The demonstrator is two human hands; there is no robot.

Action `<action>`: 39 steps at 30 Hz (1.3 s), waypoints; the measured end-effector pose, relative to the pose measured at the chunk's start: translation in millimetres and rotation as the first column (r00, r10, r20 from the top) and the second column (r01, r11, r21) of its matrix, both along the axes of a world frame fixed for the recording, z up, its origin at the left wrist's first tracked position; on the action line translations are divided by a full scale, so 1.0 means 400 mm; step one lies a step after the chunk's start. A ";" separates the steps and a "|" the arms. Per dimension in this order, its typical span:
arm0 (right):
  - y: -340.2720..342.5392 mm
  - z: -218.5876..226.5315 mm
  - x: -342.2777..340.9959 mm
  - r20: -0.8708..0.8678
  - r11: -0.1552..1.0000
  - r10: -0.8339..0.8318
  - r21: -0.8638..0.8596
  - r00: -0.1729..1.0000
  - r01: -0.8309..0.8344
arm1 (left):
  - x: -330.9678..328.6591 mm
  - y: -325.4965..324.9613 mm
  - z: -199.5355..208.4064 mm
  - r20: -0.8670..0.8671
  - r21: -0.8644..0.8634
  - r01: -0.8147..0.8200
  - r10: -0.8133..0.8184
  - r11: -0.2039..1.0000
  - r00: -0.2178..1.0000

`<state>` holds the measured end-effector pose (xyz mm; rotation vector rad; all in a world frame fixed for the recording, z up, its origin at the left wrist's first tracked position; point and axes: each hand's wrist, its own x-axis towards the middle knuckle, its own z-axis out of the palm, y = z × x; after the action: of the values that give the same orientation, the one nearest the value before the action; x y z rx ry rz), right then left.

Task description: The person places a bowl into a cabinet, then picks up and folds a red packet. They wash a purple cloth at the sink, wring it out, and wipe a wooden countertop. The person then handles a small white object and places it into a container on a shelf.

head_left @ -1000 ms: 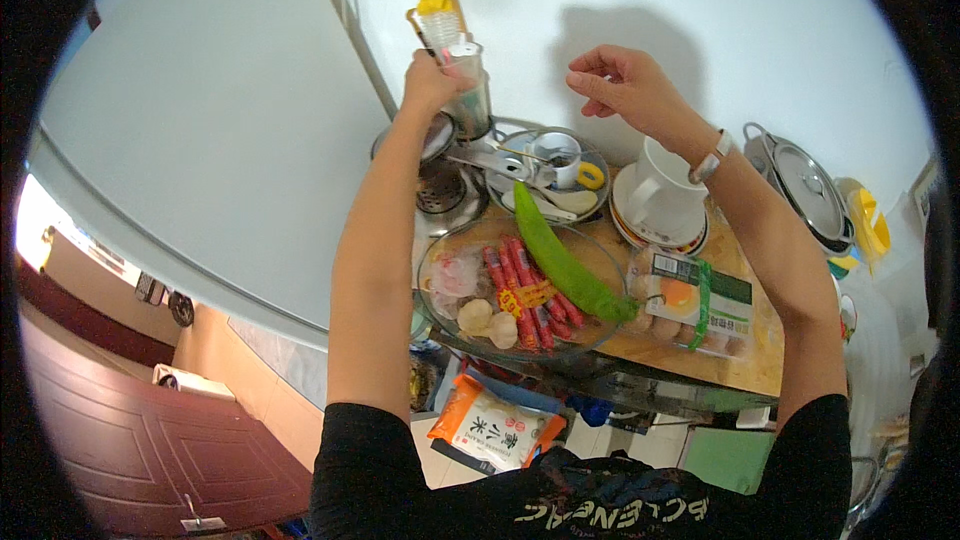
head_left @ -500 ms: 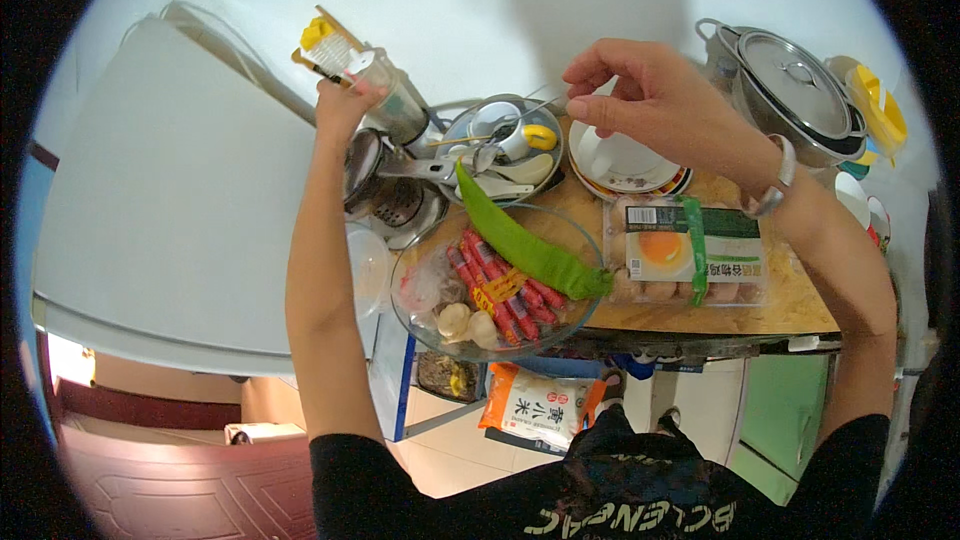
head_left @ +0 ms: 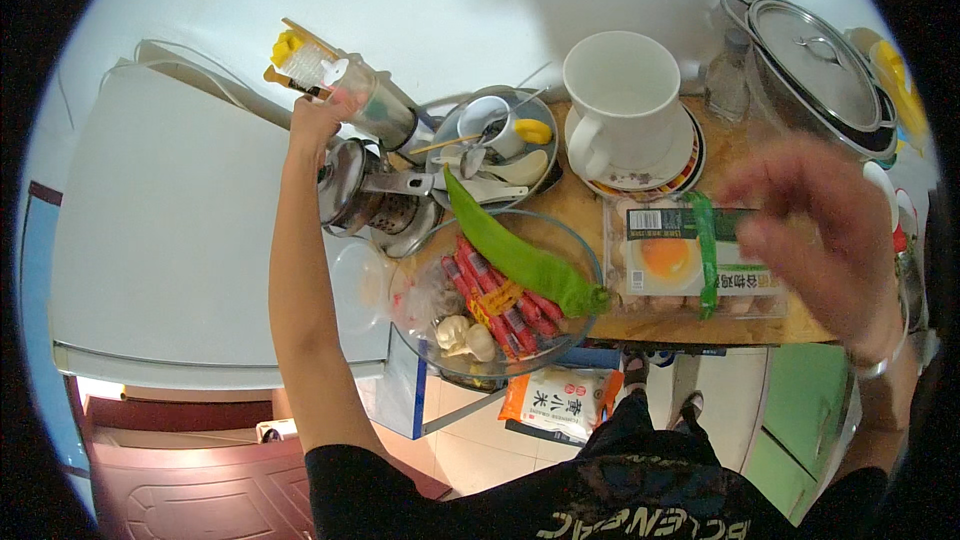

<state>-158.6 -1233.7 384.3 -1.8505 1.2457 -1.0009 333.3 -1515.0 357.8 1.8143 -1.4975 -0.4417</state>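
Note:
At the back left, my left hand (head_left: 322,120) is closed at the rim of a tall clear container (head_left: 385,105) that leans beside the wall. A wooden-handled brush (head_left: 285,80) sticks out past its fingers, and what they grip is partly hidden. My right hand (head_left: 815,240), smeared by motion, hovers over the right end of a clear egg carton (head_left: 650,250) with its fingers apart and nothing in them. Behind the carton, a large white mug (head_left: 620,80) stands on stacked plates (head_left: 690,155).
A glass bowl (head_left: 440,350) holds red-wrapped sausages (head_left: 500,300), garlic (head_left: 465,335) and a long green pepper (head_left: 520,260). Behind it sits a basin (head_left: 545,105) with a small cup and spoons. A lidded steel pot (head_left: 815,70) stands at right; a white appliance top (head_left: 180,210) fills the left.
My right hand has moved right and toward me, from over the plates to the egg carton's right end, uncovering the white mug. My left hand stays at the container as the view shifts slightly.

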 end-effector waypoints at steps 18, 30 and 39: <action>0.217 -0.284 -0.131 0.217 0.972 -0.131 0.220 0.967 0.082 | -0.081 0.024 0.002 0.007 -0.107 0.081 -0.081 0.991 0.997; 0.236 -0.433 -0.132 0.108 0.919 -0.348 0.238 0.931 0.315 | -0.085 0.059 0.063 -0.055 -0.241 0.061 -0.076 0.969 0.996; 0.242 -0.469 -0.134 0.160 0.901 -0.412 0.220 0.897 0.375 | 0.065 0.061 0.133 -0.042 -0.235 -0.019 0.010 0.972 0.999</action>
<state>-212.2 -1136.9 196.7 -1.3410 1.5658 -1.2090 359.2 -1490.7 411.1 1.6203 -1.4431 -0.2789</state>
